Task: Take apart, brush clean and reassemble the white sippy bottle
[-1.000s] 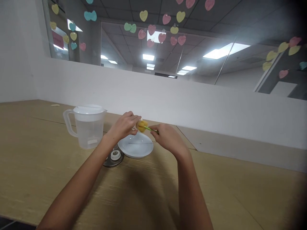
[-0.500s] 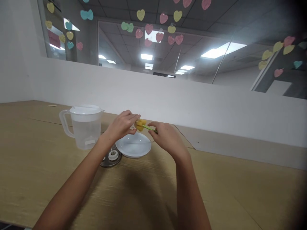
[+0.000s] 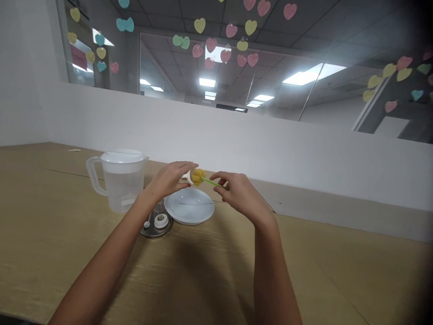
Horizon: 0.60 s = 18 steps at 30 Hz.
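My left hand (image 3: 172, 177) is closed round a small white cup-like container (image 3: 187, 176), lying on its side with its mouth to the right; its exact kind is partly hidden by the fingers. My right hand (image 3: 233, 187) pinches the thin green handle of a sponge bottle brush (image 3: 199, 176). The brush's yellow sponge head is at the container's mouth; how far in it sits is unclear. Both are above a white bowl (image 3: 189, 212). Beside the bowl, a round metal tray (image 3: 154, 233) carries a white ring-shaped part (image 3: 161, 220) and a small clear glass piece (image 3: 158, 207).
A translucent lidded pitcher (image 3: 123, 183) stands left of the bowl, its handle to the left. The wooden table (image 3: 203, 275) meets a low white wall (image 3: 189, 131) at the back. Above it is glass with heart-shaped sticky notes (image 3: 251, 27).
My right hand has moved slightly right and down, showing more of the green handle. More of the white container shows in my left hand. The view has shifted a little.
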Each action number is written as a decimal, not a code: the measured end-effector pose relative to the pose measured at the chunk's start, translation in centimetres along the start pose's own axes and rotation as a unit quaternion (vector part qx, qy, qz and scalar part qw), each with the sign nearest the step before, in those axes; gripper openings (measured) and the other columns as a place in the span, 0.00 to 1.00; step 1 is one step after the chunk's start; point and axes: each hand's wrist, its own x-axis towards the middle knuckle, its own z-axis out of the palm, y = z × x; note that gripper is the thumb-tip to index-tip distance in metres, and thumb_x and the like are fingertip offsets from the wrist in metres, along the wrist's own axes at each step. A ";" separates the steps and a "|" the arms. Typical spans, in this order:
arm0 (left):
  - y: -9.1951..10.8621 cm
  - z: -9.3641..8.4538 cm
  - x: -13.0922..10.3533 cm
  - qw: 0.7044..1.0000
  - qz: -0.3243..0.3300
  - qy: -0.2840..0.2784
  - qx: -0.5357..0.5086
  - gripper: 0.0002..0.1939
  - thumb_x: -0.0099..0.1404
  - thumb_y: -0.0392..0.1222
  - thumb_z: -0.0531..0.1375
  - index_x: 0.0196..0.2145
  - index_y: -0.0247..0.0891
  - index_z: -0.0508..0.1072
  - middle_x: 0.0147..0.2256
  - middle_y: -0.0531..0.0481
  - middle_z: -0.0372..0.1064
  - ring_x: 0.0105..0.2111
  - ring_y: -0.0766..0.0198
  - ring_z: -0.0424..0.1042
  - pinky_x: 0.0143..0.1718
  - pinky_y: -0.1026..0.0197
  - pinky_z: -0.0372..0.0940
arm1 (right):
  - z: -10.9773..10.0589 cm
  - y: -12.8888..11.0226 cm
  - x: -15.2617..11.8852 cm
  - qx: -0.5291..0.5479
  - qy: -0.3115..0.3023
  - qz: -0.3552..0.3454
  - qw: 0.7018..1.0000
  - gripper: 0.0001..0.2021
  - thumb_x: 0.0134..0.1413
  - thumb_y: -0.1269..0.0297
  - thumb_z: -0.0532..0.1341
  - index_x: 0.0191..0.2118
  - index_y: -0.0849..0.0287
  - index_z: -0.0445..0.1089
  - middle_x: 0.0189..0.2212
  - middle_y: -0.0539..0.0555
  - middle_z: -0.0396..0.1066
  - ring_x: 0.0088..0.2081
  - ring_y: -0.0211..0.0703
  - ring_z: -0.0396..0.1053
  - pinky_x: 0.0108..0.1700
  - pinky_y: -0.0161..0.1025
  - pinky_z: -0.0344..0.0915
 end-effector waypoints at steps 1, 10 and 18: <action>0.1 -0.1 0.0 1.000 -0.001 -0.003 -0.005 0.27 0.59 0.38 0.59 0.56 0.40 0.61 0.55 0.47 0.63 0.53 0.59 0.64 0.52 0.55 0.61 | -0.1 -0.1 -0.1 -0.007 0.003 0.005 1.000 0.14 0.52 0.72 0.56 0.45 0.57 0.70 0.34 0.53 0.72 0.34 0.39 0.68 0.36 0.34 0.58; -1.1 -1.2 -0.4 0.997 -0.069 -0.010 -0.043 0.26 0.58 0.42 0.60 0.54 0.39 0.63 0.53 0.47 0.65 0.52 0.58 0.65 0.51 0.55 0.62 | -1.3 0.7 -1.2 -0.052 0.060 -0.006 0.997 0.15 0.51 0.73 0.58 0.45 0.54 0.69 0.39 0.52 0.72 0.38 0.42 0.68 0.36 0.36 0.60; -1.2 -2.3 -0.6 0.994 -0.092 0.011 -0.056 0.25 0.57 0.42 0.61 0.53 0.38 0.65 0.52 0.46 0.65 0.52 0.57 0.65 0.52 0.56 0.61 | -1.7 0.0 -1.3 0.003 0.135 -0.031 0.990 0.09 0.54 0.70 0.57 0.38 0.57 0.74 0.33 0.52 0.74 0.32 0.40 0.70 0.36 0.36 0.63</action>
